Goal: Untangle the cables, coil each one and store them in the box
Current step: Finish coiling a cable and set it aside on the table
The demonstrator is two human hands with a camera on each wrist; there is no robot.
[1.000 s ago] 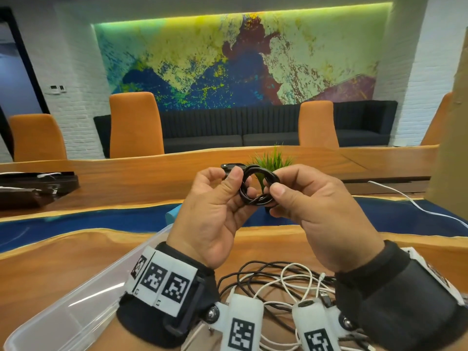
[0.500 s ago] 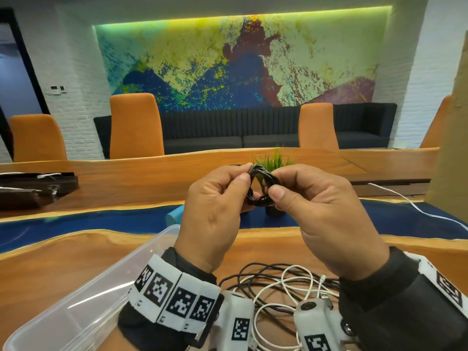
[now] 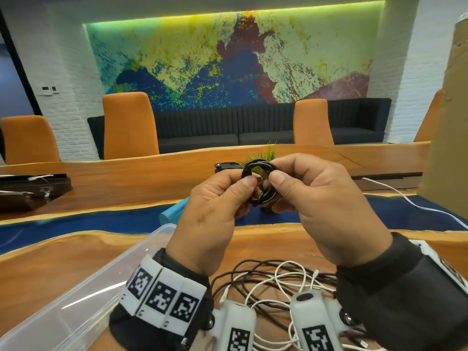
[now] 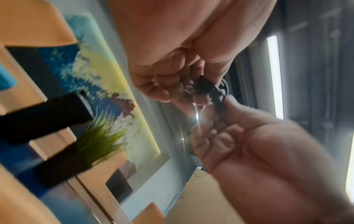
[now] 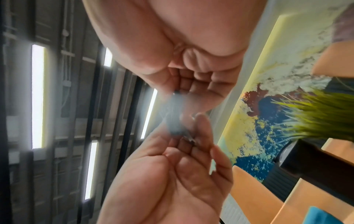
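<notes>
A small coil of black cable [image 3: 260,182] is held up in front of me, above the table. My left hand [image 3: 217,206] pinches its left side between thumb and fingers, and a metal plug tip shows by the thumb. My right hand [image 3: 321,201] pinches the coil's right side. In the left wrist view the black coil [image 4: 209,89] sits between both hands' fingertips; in the right wrist view the coil [image 5: 175,119] is blurred. A tangle of black and white cables [image 3: 273,282] lies on the wooden table below my wrists. The clear plastic box [image 3: 76,295] stands at the lower left.
A small potted green plant [image 3: 263,154] and a black device [image 3: 225,166] stand behind the coil. A white cable [image 3: 405,200] trails across the blue strip at right. A cardboard sheet [image 3: 448,122] rises at the right edge. Orange chairs line the table's far side.
The coil's loop was squeezed narrow half a second ago and shows round again now. Both hands have kept hold of it and shifted their fingers along it, staying at the same height.
</notes>
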